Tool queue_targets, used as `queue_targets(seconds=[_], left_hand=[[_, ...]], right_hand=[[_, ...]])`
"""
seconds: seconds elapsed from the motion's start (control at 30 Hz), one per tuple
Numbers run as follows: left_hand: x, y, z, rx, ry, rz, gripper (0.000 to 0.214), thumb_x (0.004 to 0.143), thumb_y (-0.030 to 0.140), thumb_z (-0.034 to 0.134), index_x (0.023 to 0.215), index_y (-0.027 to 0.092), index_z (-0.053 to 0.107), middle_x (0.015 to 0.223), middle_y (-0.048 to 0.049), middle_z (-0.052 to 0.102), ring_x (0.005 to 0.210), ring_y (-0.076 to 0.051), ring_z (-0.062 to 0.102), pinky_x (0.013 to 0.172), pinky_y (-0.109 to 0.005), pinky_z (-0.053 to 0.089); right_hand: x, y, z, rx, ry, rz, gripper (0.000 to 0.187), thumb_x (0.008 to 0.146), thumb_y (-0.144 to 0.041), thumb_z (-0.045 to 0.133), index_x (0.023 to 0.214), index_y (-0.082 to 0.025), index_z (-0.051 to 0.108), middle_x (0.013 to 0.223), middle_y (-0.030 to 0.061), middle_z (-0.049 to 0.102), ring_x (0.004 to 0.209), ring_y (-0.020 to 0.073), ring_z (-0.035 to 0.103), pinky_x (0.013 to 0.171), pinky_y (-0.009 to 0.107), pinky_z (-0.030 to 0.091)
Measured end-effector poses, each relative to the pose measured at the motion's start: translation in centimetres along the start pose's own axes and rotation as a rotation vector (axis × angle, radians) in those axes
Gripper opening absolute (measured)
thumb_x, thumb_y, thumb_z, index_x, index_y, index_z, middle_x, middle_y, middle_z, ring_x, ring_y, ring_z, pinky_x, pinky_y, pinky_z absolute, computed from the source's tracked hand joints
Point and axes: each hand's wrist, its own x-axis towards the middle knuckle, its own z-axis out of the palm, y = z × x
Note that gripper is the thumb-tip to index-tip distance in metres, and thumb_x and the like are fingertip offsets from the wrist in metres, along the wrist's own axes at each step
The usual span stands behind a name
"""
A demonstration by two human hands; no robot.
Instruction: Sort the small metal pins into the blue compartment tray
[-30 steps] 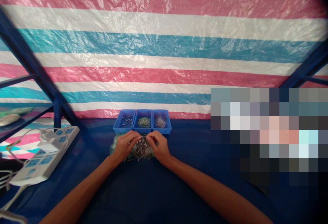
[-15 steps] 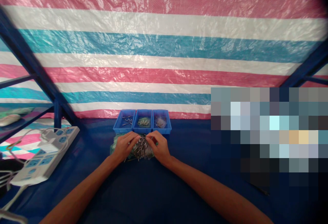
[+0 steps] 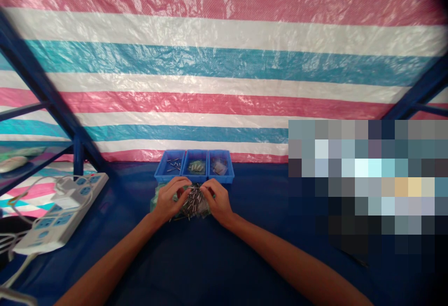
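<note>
A heap of small metal pins and clear or green plastic bags [image 3: 193, 203] lies on the dark blue table [image 3: 210, 259], just in front of three blue bins. My left hand [image 3: 170, 199] rests on the heap's left side with fingers curled and pinched at its top. My right hand [image 3: 217, 199] sits on the right side, fingers also pinched together toward the left hand. What each pinch holds is too small to make out. The left bin [image 3: 170, 165] holds loose metal pins, the middle bin [image 3: 195, 165] greenish pieces, the right bin [image 3: 220, 165] clear pieces.
A white power strip [image 3: 61, 212] with cables lies at the table's left edge. A blue metal frame [image 3: 42, 91] rises at the left, with a shelf behind it. A striped pink, white and teal tarp [image 3: 224, 63] forms the back wall. A blurred patch covers the right.
Both hands stay on the heap; the fingertips have shifted slightly, the left hand's fingers curling a little higher. Nothing else has moved.
</note>
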Motion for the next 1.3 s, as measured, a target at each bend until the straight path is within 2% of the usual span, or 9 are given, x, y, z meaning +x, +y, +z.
queue_targets(seconds=[0.13,0.37,0.57,0.73,1.13,1.3], left_hand=[[-0.05,-0.09,0.16,0.001,-0.007,-0.018,0.013,0.087,0.023,0.056,0.097,0.017,0.063,0.092,-0.0063,0.067,0.06,-0.01,0.06,0.063,-0.024,0.051],[-0.14,-0.24,0.36,0.024,0.005,-0.023,0.013,0.087,0.023,0.058,0.097,0.017,0.064,0.084,-0.0037,0.069,0.06,-0.011,0.06,0.062,-0.023,0.05],[-0.05,-0.28,0.39,0.076,0.04,-0.021,0.013,0.089,0.023,0.055,0.096,0.018,0.065,0.086,-0.0039,0.071,0.072,-0.013,0.066,0.072,-0.024,0.053],[-0.07,-0.24,0.33,0.089,0.033,-0.045,0.016,0.09,0.026,0.052,0.096,0.018,0.066,0.086,-0.0046,0.072,0.078,-0.016,0.069,0.076,-0.026,0.054],[-0.02,-0.04,0.12,0.1,-0.003,-0.039,0.019,0.092,0.027,0.049,0.096,0.019,0.065,0.085,-0.0038,0.072,0.077,-0.015,0.069,0.076,-0.025,0.054],[0.06,-0.19,0.18,0.052,-0.033,-0.041,0.018,0.089,0.029,0.055,0.101,0.017,0.063,0.088,-0.0048,0.07,0.063,-0.012,0.064,0.065,-0.023,0.053]], right_hand=[[0.03,0.09,0.03,-0.005,0.005,-0.005,0.025,0.093,-0.03,0.046,0.075,-0.019,0.058,0.075,0.0021,0.057,0.069,0.0141,0.052,0.065,0.026,0.041],[0.08,0.16,0.03,-0.002,-0.002,-0.006,0.028,0.094,-0.03,0.045,0.072,-0.019,0.058,0.073,0.0019,0.057,0.069,0.0143,0.053,0.066,0.026,0.041],[-0.01,0.03,0.03,0.021,0.002,0.014,0.019,0.091,-0.032,0.051,0.094,-0.019,0.065,0.079,0.0026,0.06,0.067,0.014,0.055,0.063,0.025,0.044],[-0.05,0.13,0.15,0.028,0.009,0.022,0.019,0.089,-0.031,0.055,0.101,-0.02,0.064,0.076,0.0011,0.058,0.062,0.0128,0.053,0.06,0.024,0.044],[-0.01,0.36,0.25,0.012,0.003,0.019,0.015,0.09,-0.03,0.053,0.084,-0.019,0.063,0.077,0.0015,0.06,0.065,0.0131,0.054,0.061,0.024,0.043],[-0.02,0.25,0.19,-0.006,0.009,0.018,0.021,0.092,-0.031,0.049,0.08,-0.019,0.061,0.075,0.0016,0.059,0.066,0.0133,0.054,0.062,0.025,0.042]])
